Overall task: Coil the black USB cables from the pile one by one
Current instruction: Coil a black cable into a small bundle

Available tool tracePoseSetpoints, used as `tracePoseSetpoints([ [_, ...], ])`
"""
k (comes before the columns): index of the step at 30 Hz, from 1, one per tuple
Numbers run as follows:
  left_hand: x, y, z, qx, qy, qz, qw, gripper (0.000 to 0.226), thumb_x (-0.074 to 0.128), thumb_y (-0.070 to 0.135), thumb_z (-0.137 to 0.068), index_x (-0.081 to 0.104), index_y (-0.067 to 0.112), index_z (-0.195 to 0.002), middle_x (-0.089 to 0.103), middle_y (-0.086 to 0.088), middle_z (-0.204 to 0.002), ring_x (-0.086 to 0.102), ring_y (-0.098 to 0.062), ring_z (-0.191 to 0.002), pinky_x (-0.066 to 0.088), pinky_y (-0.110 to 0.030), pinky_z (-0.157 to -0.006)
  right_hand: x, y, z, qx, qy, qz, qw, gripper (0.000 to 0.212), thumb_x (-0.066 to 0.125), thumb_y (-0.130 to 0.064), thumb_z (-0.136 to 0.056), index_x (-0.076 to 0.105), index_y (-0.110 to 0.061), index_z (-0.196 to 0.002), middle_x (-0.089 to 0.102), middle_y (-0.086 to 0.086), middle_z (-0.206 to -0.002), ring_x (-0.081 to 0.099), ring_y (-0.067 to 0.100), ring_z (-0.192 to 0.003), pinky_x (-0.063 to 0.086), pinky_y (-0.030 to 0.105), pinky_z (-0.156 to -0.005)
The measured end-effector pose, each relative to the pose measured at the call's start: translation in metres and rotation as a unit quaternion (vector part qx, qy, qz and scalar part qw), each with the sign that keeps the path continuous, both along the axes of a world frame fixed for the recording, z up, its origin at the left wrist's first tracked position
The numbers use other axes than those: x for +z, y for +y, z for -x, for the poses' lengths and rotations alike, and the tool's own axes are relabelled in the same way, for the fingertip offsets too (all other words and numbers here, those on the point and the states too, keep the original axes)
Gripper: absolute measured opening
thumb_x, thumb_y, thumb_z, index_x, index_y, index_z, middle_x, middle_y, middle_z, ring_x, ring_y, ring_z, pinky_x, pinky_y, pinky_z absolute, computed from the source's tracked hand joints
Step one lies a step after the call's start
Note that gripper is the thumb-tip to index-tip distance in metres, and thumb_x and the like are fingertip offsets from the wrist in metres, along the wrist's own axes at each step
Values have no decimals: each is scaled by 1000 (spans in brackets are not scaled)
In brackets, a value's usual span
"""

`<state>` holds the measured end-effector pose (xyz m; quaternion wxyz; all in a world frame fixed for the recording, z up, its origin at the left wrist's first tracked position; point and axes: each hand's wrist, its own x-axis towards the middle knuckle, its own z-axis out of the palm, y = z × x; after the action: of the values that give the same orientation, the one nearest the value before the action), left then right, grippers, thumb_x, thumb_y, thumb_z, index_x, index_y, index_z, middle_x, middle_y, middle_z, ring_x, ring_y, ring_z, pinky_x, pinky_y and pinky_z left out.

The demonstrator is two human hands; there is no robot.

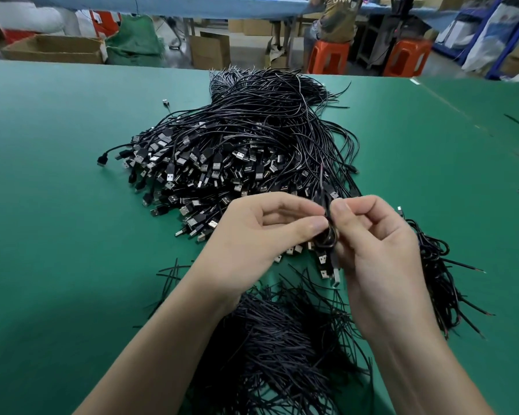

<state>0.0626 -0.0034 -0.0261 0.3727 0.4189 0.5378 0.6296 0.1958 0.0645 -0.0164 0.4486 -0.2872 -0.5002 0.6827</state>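
We see both hands meeting just in front of the big pile of black USB cables (237, 157), which lies in the middle of the green desk (57, 205) with its plugs fanned toward us. Between the hands sits one small coiled cable (328, 235), lifted off the desk. The left hand (261, 232) has its fingers curled, and its thumb and forefinger pinch the coil from the left. The right hand (378, 247) is curled too, and its thumb and forefinger pinch the same coil from the right. A USB plug (336, 277) hangs down from the coil beside the right palm. We cannot quite tell how many turns the coil has, since the fingertips cover most of it.

Under our forearms lies a loose heap of thin black strands (282, 339), near the desk's near edge. To the right of the right hand, a separate bunch of black cables (438, 265) rests on the desk.

Beyond the desk stand two orange stools (327, 58), a cardboard box (54, 49) and a seated person (339, 22).
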Motion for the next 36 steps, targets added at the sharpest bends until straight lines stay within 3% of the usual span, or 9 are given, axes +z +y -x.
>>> tracePoseSetpoints([
  [5,3,3,-8,52,-6,-8,999,50,86,10,-82,66,27,-124,77,2,-93,72,-7,-83,56,-19,-75,2,6,-4,-17,-31,-71,997,17,66,-11,-96,61,-12,-80,43,-9,-55,34,4,-46,32,13,-43],
  [10,4,4,-14,89,114,-34,989,57,81,2,-85,63,23,-135,74,9,-92,66,2,-82,45,-6,-70,2,14,-9,-9,-88,-120,989,16,67,-12,-96,62,-11,-80,50,8,-64,39,10,-51,34,16,-44],
  [14,5,2,-17,117,252,-73,958,42,77,4,-88,72,29,-122,72,18,-97,67,-2,-94,46,-8,-82,-1,16,-8,67,-6,22,997,13,68,-18,-86,64,-19,-74,51,0,-59,34,5,-41,31,14,-43],
  [18,0,0,-9,140,448,-139,872,31,73,10,-95,74,26,-122,72,16,-111,64,-4,-107,47,-35,-91,-3,16,-5,110,47,166,979,20,63,-11,-78,69,-20,-62,46,-5,-54,30,0,-34,28,13,-37],
  [21,-4,2,-2,131,508,-187,831,34,72,2,-95,77,25,-120,71,10,-107,62,-15,-103,47,-44,-85,-4,13,-4,120,67,214,967,23,60,-13,-72,69,-20,-53,45,-7,-52,30,2,-34,25,13,-35],
  [26,-9,2,0,128,470,-180,855,32,68,1,-97,78,22,-118,65,4,-107,62,-18,-99,50,-39,-82,-5,16,-9,135,-20,122,983,11,66,-28,-85,74,-25,-78,60,-6,-71,50,7,-56,37,18,-46],
  [29,-10,2,-3,134,448,-159,869,35,64,-6,-94,80,19,-113,65,4,-108,64,-15,-101,53,-35,-83,-5,22,-15,129,-87,78,985,33,67,-49,-87,74,-23,-108,68,0,-98,57,13,-81,48,25,-59],
  [33,-4,1,-8,90,399,-111,906,32,56,-2,-100,76,19,-114,72,12,-113,65,-5,-114,53,-26,-94,-2,31,-20,49,-139,9,989,17,73,-31,-88,74,-25,-104,73,-2,-91,63,10,-83,50,28,-66],
  [36,3,-1,0,109,409,-53,904,25,56,12,-102,72,28,-115,68,22,-115,60,5,-114,42,-4,-82,0,43,-31,-39,-230,-125,964,13,72,-21,-92,70,-31,-99,70,-9,-79,61,2,-68,47,25,-63],
])
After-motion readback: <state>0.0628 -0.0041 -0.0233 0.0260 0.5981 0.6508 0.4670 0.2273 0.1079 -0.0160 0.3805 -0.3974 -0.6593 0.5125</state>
